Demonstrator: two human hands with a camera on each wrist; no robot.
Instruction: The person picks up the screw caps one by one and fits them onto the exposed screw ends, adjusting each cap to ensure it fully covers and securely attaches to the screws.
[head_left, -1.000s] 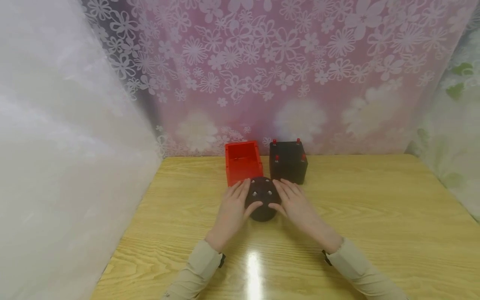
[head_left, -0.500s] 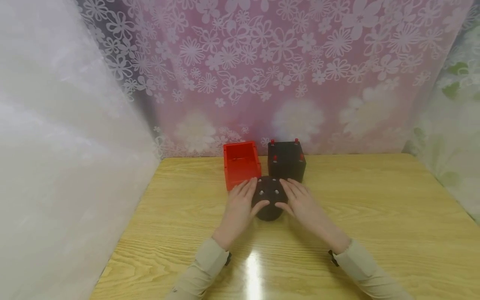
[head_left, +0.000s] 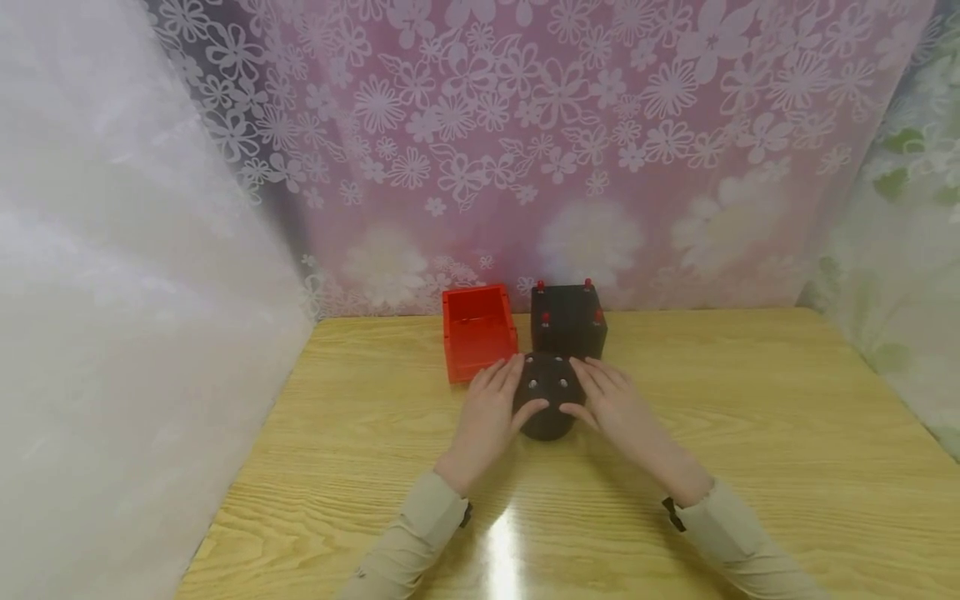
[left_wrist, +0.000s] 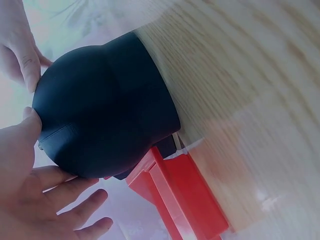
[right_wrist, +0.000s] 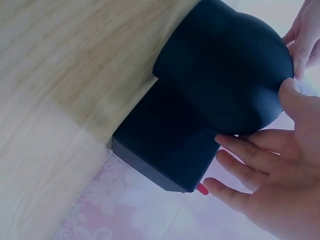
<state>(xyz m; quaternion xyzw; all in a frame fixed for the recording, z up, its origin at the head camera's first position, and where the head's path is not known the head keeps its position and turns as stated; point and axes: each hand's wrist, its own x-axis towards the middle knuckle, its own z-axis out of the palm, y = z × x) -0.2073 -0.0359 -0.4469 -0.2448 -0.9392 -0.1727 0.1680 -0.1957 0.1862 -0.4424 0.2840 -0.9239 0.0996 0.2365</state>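
Note:
Both hands hold a black dome-shaped object (head_left: 548,423) from its two sides, near the middle of the table. Small metal studs show on its top, and a cylindrical base lies below the dome in the wrist views. My left hand (head_left: 486,417) has its thumb on the near side and its fingers along the left flank. On the right flank, my right hand (head_left: 624,423) lies the same way, its thumb close to the other. In the right wrist view, the outer fingers (right_wrist: 227,194) spread away from the dome, beside a black box (right_wrist: 160,135).
Behind the dome to the left stands an open red bin (head_left: 480,337). The black box, with red-capped posts at its top corners, is directly behind the dome. A floral curtain (head_left: 480,167) hangs at the back edge of the wooden table (head_left: 360,433).
Both hands have shifted to the right with the dome-shaped object, from in front of the red bin's right side to in front of the black box. The grip looks the same.

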